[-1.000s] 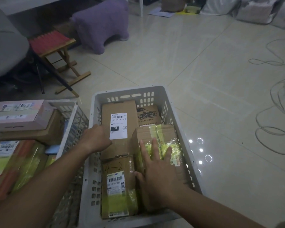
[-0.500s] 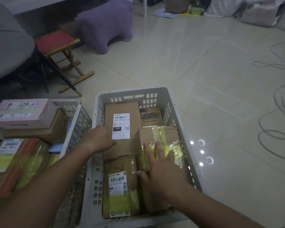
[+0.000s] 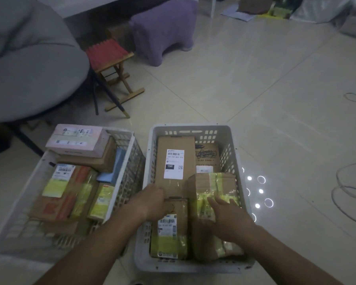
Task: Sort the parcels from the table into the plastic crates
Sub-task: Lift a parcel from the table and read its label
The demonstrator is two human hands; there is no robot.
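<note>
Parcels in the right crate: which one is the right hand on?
The right hand rests on the yellow-taped brown box along the crate's right wall; the other parcels there show white labels.

Head camera looks steeply down, close over two floor crates [image 3: 193, 129].

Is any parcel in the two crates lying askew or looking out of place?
Yes. In the right crate, the yellow-taped box under the right hand sits tilted, higher than its neighbours. In the left crate, the pink box tops the stack, above the rim.
</note>
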